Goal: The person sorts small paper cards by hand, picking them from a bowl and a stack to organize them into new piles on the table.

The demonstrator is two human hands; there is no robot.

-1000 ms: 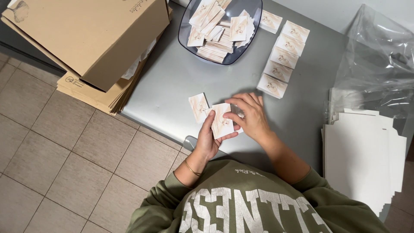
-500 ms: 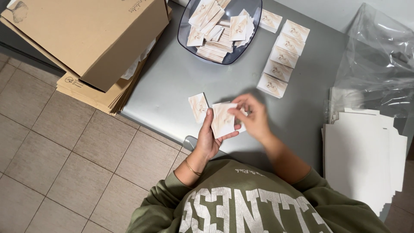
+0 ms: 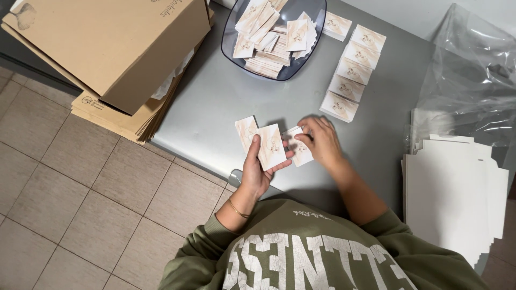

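Note:
My left hand (image 3: 255, 171) holds a small stack of beige printed cards (image 3: 271, 146) upright above the near edge of the grey table (image 3: 215, 102). My right hand (image 3: 322, 142) pinches a single card (image 3: 300, 152) just to the right of the stack, low over the table. Another card (image 3: 246, 131) lies flat on the table to the left of my left hand.
A dark oval bowl (image 3: 233, 27) full of loose cards stands at the back. A row of card stacks (image 3: 349, 72) runs to its right. Flattened cardboard boxes (image 3: 113, 48) overhang the table's left side. White sheets (image 3: 451, 193) and a clear plastic bag (image 3: 473, 75) lie at the right.
My right hand has drawn one card off the stack and moved it right and down toward the table. My left hand has tilted the stack slightly left.

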